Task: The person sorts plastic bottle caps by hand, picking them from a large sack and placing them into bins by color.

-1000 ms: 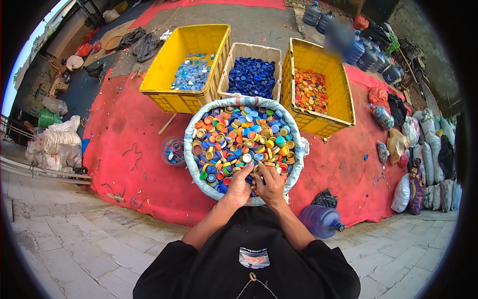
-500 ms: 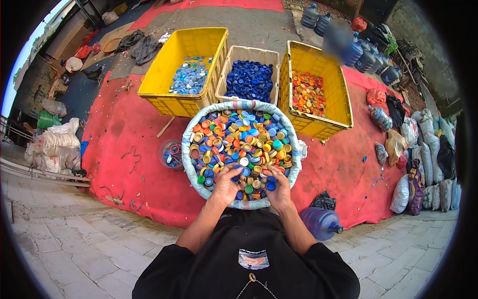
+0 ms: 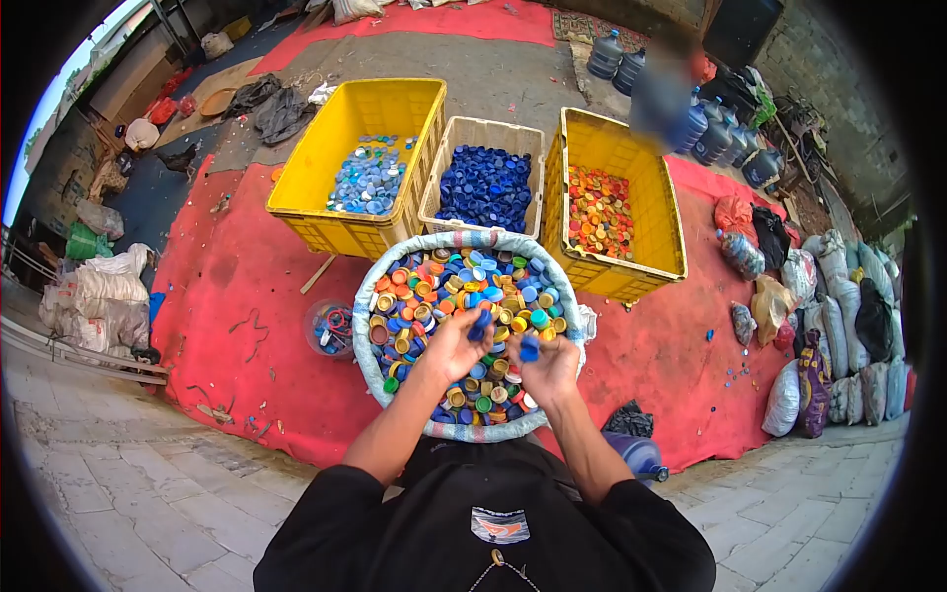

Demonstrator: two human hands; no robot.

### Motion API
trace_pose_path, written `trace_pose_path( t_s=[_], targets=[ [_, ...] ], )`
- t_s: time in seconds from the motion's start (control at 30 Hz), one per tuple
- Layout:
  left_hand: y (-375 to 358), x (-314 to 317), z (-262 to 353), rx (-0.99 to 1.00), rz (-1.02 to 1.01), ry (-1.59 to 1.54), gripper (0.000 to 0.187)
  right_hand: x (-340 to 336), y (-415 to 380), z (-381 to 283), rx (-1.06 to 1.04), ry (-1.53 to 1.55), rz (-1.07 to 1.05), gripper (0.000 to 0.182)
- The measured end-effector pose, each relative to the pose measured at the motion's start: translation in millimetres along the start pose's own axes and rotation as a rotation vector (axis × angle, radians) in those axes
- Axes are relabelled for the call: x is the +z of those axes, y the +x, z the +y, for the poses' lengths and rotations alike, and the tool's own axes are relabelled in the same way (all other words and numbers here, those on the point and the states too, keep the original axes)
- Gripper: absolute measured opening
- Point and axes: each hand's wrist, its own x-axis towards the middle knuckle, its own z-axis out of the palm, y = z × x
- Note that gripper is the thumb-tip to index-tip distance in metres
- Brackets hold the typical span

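Observation:
A round basket (image 3: 367, 347) with a cloth-wrapped rim is heaped with bottle caps (image 3: 434, 296) in blue, orange, yellow, green and white. Over the heap, my left hand (image 3: 452, 347) is closed with a dark blue bottle cap (image 3: 480, 325) at its fingers. My right hand (image 3: 550, 370), just beside it, pinches another blue bottle cap (image 3: 529, 348), smeared by motion. Both hands are above the near half of the basket, slightly apart.
Beyond the basket stand a yellow crate (image 3: 296, 202) of light blue caps, a whitish crate (image 3: 538, 163) of dark blue caps and a yellow crate (image 3: 671, 247) of red-orange caps. A water jug (image 3: 636, 454) lies near my right arm. Filled sacks (image 3: 784, 400) line the right.
Both hands have risen off the heap and moved away from my body, each with a blue cap. The view has tilted, so the crates and basket appear lower.

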Motion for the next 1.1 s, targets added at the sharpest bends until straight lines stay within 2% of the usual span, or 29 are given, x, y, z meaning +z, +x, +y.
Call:
trace_pose_path(
  t_s=[0.03,0.07,0.1,0.17,0.23,0.27,0.3,0.4,0.43,0.53,0.57,0.63,0.7,0.77,0.93,1.03,1.1],
  targets=[
    [19.7,18.4,23.7,0.045,-0.073,0.008,0.022,7.2,28.9,-12.3,-0.043,0.123,-0.16,0.039],
    [30.9,46.1,47.6,0.127,-0.118,0.0,0.035,46.4,34.7,-28.6,-0.162,0.076,-0.243,0.032],
    [33.6,76.5,68.6,0.21,-0.163,-0.006,0.048,54.7,61.7,-42.2,-0.184,0.161,-0.354,0.03],
    [31.4,113.2,92.4,0.389,-0.12,-0.016,0.079,91.8,61.6,-64.8,-0.21,0.125,-0.23,0.028],
    [26.3,110.4,104.8,0.445,-0.14,0.124,0.097,99.5,54.1,-69.0,-0.295,0.062,-0.204,0.04],
    [23.1,100.9,104.0,0.49,-0.128,0.201,0.098,93.1,52.0,-69.1,-0.336,0.014,-0.19,0.045],
    [24.6,86.1,98.0,0.531,-0.015,0.163,0.081,79.0,46.6,-65.2,-0.37,-0.034,-0.172,0.051],
    [8.1,31.4,78.0,0.48,0.018,0.23,0.029,21.4,33.7,-50.8,-0.436,-0.235,-0.068,0.061],
    [3.4,14.1,66.4,0.502,0.112,0.223,0.028,-0.5,31.0,-47.4,-0.458,-0.312,-0.028,0.063],
    [-18.8,-21.0,34.3,0.5,0.29,0.261,0.029,-63.4,21.5,-31.9,-0.54,-0.831,0.095,0.052],
    [-25.5,-29.3,24.3,0.498,0.348,0.28,0.032,-84.0,21.0,-21.8,-0.67,-0.996,0.151,0.041],
    [-41.6,-48.7,-2.7,0.546,0.358,0.371,0.037,-85.6,-5.9,-2.5,-0.613,-1.339,0.254,0.032],
    [-52.0,-47.5,-17.6,0.561,0.449,0.436,0.044,-84.7,-7.2,12.8,-0.769,-1.506,0.212,0.03],
    [-55.6,-53.6,-31.7,0.535,0.496,0.433,0.042,-75.1,-6.7,22.8,-0.933,-1.682,0.113,0.033],
    [-64.8,-57.8,-52.1,0.565,0.418,0.565,0.019,-46.4,7.8,38.0,-1.062,-1.755,-0.017,0.048],
    [-66.5,-62.6,-60.2,0.696,0.417,0.708,0.02,-35.5,13.8,43.3,-1.01,-1.87,-0.01,0.05],
    [-71.6,-68.8,-62.5,0.701,0.439,0.835,0.024,-34.1,19.4,49.2,-0.983,-1.939,0.039,0.053]
  ],
)
